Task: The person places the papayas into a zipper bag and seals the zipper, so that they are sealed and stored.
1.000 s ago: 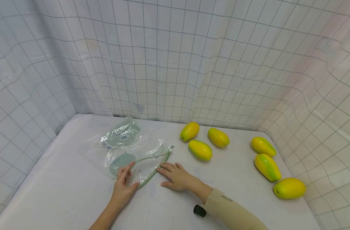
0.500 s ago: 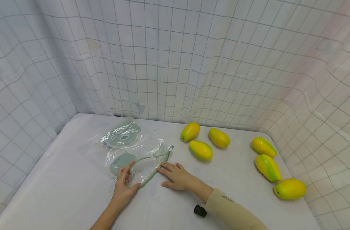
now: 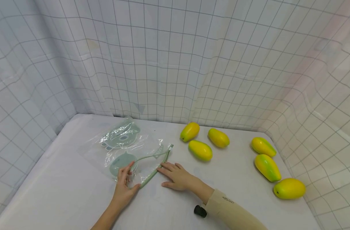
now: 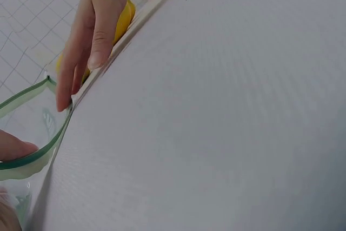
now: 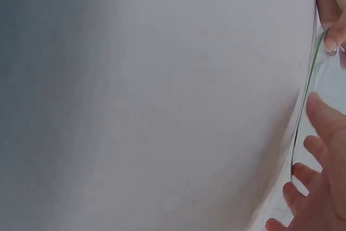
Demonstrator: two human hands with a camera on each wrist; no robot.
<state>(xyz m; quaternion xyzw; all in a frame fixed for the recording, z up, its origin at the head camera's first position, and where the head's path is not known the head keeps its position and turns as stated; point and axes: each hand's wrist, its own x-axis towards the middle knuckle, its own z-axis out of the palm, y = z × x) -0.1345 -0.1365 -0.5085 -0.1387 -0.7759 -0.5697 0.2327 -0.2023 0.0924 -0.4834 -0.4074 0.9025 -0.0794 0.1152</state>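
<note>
A clear plastic zip bag (image 3: 123, 157) with grey-green cartoon prints lies flat on the white table, its green-edged mouth spread apart towards the person. My left hand (image 3: 125, 185) holds the near-left end of that mouth, thumb at the lower rim and forefinger at the upper one. Flat along the lower green rim, my right hand (image 3: 176, 176) presses with its fingers nearly straight. The left wrist view shows the left thumb (image 4: 19, 149) against the green strip. In the right wrist view the right hand (image 5: 324, 171) is beside the strip, fingers spread.
Beyond the right hand lie three yellow-green papaya-like fruits, the nearest (image 3: 200, 150) close to the bag's corner. Another three, one of them (image 3: 289, 188) by the edge, line the table's right side. A small black cylinder (image 3: 200, 211) sits beside the right sleeve. Checked white curtains (image 3: 175, 64) surround the table.
The bag's far green corner has shifted up very slightly. Both hands stay almost where they were, and the fruits keep their places.
</note>
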